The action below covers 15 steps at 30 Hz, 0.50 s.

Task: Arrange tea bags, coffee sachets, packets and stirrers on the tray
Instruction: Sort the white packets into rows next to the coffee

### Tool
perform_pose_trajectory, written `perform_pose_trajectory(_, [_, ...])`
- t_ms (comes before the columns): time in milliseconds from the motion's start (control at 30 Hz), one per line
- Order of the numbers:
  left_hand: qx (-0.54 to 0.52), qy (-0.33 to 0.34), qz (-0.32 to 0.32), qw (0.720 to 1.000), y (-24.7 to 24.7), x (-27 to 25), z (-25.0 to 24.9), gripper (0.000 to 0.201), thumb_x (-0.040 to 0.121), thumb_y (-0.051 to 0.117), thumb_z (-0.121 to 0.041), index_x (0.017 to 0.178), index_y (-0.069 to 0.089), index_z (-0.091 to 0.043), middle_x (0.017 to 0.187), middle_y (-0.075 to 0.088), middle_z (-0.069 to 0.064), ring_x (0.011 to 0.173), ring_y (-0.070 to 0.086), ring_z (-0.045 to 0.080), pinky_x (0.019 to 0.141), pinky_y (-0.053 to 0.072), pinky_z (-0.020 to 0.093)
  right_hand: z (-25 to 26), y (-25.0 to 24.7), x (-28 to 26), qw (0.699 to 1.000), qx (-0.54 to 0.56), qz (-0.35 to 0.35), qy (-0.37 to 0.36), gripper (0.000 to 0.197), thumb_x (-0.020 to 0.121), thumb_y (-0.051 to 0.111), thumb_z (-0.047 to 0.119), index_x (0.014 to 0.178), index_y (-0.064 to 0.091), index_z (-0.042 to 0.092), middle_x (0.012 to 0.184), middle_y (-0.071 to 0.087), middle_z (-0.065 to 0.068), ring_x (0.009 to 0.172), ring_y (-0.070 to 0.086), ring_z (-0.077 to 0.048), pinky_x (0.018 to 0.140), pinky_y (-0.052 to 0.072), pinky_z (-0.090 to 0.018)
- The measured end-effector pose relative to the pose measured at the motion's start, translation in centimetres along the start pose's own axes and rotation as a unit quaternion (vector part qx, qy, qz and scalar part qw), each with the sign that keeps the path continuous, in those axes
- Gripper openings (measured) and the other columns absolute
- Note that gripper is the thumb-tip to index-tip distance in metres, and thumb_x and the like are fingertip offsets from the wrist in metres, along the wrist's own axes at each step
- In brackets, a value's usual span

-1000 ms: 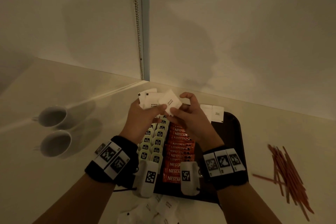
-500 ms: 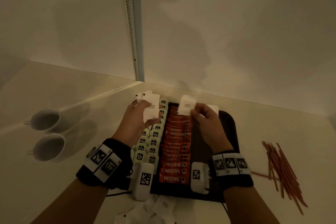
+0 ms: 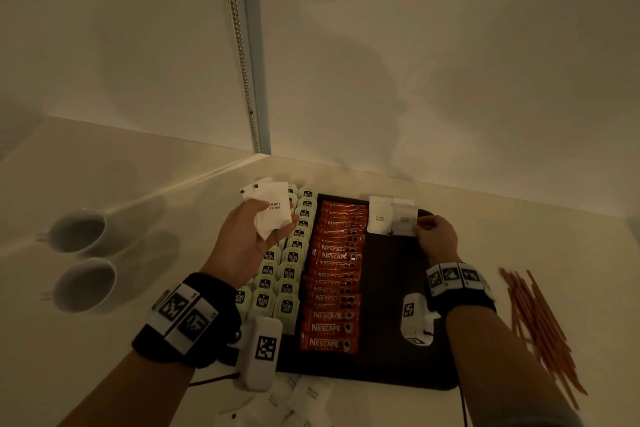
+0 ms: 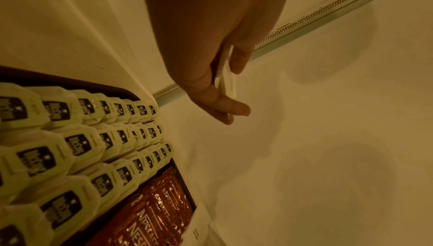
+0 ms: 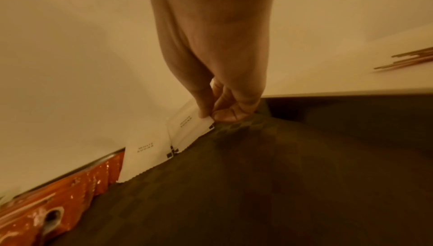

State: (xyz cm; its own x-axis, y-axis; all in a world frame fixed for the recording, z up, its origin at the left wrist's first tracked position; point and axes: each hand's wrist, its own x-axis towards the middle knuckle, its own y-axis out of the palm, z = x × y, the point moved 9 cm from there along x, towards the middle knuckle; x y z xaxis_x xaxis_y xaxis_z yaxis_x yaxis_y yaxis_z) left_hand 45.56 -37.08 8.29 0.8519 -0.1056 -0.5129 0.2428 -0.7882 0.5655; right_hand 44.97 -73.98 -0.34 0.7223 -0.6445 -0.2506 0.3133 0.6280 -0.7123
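A dark tray (image 3: 388, 288) holds rows of pale green tea bags (image 3: 287, 270) on its left and a column of orange coffee sachets (image 3: 332, 288) beside them. My left hand (image 3: 256, 229) hovers over the tea bags and grips a small stack of white sugar packets (image 3: 272, 206), seen edge-on in the left wrist view (image 4: 226, 72). My right hand (image 3: 424, 227) pinches the corner of a white sugar packet (image 3: 403, 217) at the tray's far right end; that packet (image 5: 187, 129) lies next to another packet (image 3: 379, 215) (image 5: 143, 150).
Two white cups (image 3: 81, 232) (image 3: 85, 284) stand on the counter left of the tray. A bundle of orange stirrers (image 3: 540, 326) lies to the right. More white packets (image 3: 294, 402) are scattered at the near edge. Walls close off the back.
My right hand has carried one white packet from my left hand's stack across to the tray's far right end and set it down beside another packet. My left hand stayed over the tea bags.
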Motion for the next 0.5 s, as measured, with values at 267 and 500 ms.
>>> perform_pose_trajectory(267, [0.017,0.005,0.021,1.0,0.9,-0.1,-0.1,0.019,0.096,0.043,-0.004,0.103,0.059,-0.012,0.108,0.064,0.017,0.091,0.065,0.036,0.058,0.059,0.028,1.1,0.3,0.2,0.999,-0.048,-0.024,-0.01,0.025,0.086,0.064,0.011,0.106,0.059,-0.001,0.112,0.063,-0.02,0.107,0.056,-0.034,0.088,0.043,-0.035])
perform_pose_trajectory(500, [0.081,0.048,0.028,0.995,1.3,-0.4,-0.8,0.019,0.093,0.053,-0.007,0.112,0.06,-0.01,0.099,0.068,0.005,0.081,0.068,0.014,0.054,0.054,0.022,11.8,1.1,-7.2,0.973,0.121,0.086,-0.179,0.02,0.093,0.056,0.023,0.11,0.061,0.013,0.1,0.063,0.003,0.095,0.06,-0.015,0.067,0.041,-0.014])
